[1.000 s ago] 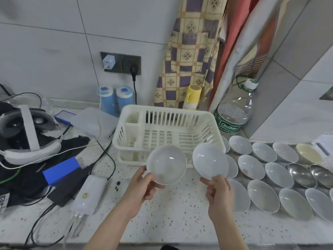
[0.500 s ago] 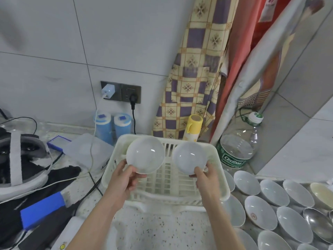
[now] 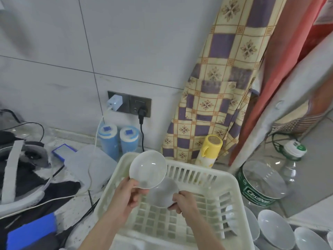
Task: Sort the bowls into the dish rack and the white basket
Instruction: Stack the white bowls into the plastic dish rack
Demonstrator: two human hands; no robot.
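Observation:
The white slatted dish rack (image 3: 232, 184) stands on the speckled counter in front of me. Over its left rear part my left hand (image 3: 128, 194) pinches the rim of a white bowl (image 3: 148, 168), its hollow facing me. Just below and behind it, my right hand (image 3: 182, 202) holds a second white bowl (image 3: 164, 193), lower and inside the rack, partly hidden by the first bowl. Whether it touches the rack floor I cannot tell. Several more white bowls (image 3: 275, 230) lie on the counter at the lower right.
A large clear water bottle (image 3: 266, 179) stands right of the rack. A yellow mug (image 3: 210, 150) and two blue rolls (image 3: 110, 141) sit behind it. Cables, a white headset (image 3: 12, 170) and a blue block (image 3: 30, 233) crowd the left. Patterned cloth (image 3: 216, 87) hangs at the wall.
Both hands have carried their bowls forward from the counter to over the rack. The right hand's bowl has dropped into the rack under the left one. My view has tilted up and closer.

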